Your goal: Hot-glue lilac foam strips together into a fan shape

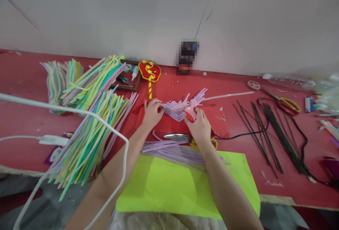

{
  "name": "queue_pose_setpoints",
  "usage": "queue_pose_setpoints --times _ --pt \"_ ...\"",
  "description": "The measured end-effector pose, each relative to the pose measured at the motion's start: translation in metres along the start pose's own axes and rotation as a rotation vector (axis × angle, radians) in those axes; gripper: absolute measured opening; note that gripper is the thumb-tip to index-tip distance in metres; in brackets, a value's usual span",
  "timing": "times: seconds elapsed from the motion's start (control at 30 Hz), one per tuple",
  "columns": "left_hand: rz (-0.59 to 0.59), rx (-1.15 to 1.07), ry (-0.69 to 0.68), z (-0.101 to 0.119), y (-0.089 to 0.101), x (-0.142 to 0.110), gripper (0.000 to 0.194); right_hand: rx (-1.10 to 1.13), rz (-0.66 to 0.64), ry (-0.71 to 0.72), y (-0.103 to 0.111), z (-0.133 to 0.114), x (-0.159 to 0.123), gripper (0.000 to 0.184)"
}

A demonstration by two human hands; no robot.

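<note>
In the middle of the table lies a feathered piece of lilac pipe cleaners (pixel 174 113), laid in a V pattern. My left hand (pixel 154 112) pinches its left end with thumb and fingertips. My right hand (pixel 199 126) is wrapped round a pink hot glue gun (pixel 192 106) with an orange trigger. Its nozzle points left over the lilac piece, and a long clear glue stick (pixel 230 96) sticks out behind it. Under both is a red sheet (pixel 218 119). Scissors (pixel 177 137) with yellow handles and loose lilac pipe cleaners (pixel 172 154) lie below my hands.
Bundles of coloured pipe cleaners (pixel 87 141) fill the left. A white cable (pixel 106 120) crosses in front. A red-and-yellow fan-shaped ornament (pixel 149 72) lies at the back. Green wire stems (pixel 284 138), more scissors (pixel 288 106) and a black cord (pixel 238 135) are right. A yellow-green sheet (pixel 169 191) covers the front edge.
</note>
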State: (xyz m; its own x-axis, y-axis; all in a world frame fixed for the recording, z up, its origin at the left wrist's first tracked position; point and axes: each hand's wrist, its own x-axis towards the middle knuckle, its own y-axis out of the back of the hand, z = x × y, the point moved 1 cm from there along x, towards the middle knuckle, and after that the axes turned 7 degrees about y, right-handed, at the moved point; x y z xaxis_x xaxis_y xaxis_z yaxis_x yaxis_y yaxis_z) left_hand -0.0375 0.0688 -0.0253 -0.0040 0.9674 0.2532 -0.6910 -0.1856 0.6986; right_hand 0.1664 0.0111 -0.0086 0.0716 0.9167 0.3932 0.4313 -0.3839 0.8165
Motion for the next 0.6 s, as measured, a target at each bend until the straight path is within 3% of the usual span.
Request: queue_pose_setpoints --times 0.6 --pt "-0.011 -0.003 -0.008 0.002 0.003 0.0 0.016 -0.033 0.032 0.078 -0.005 -0.009 0.001 0.036"
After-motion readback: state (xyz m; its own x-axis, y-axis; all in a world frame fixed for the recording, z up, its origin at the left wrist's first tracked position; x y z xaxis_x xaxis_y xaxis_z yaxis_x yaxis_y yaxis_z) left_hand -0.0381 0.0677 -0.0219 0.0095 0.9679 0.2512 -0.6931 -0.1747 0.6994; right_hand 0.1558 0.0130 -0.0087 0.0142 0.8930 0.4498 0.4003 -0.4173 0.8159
